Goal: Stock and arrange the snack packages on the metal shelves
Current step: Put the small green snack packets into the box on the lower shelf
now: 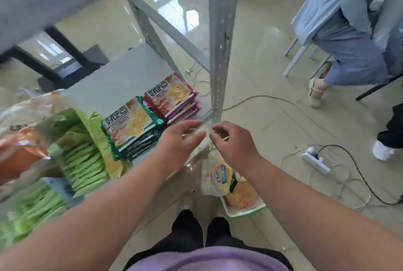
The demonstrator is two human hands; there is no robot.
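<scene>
Left hand (178, 139): mid-frame, fingers spread loosely, touching the top of a clear bag (207, 161).
Right hand (233, 144): just beside it, fingers curled, pinching the bag's top.
Clear bag: hangs below both hands, yellow chip packs (222, 180) inside.
Metal shelf (113, 87): left of centre, carrying red packs (174, 98), green-edged packs (130, 126) and light green packs (85, 157).
Floor: power strip (316, 159) at right.

grey shelf (122, 78) | green-edged packets (130, 126) | maroon-edged packets (172, 96) | purple shirt (207, 257)
</scene>
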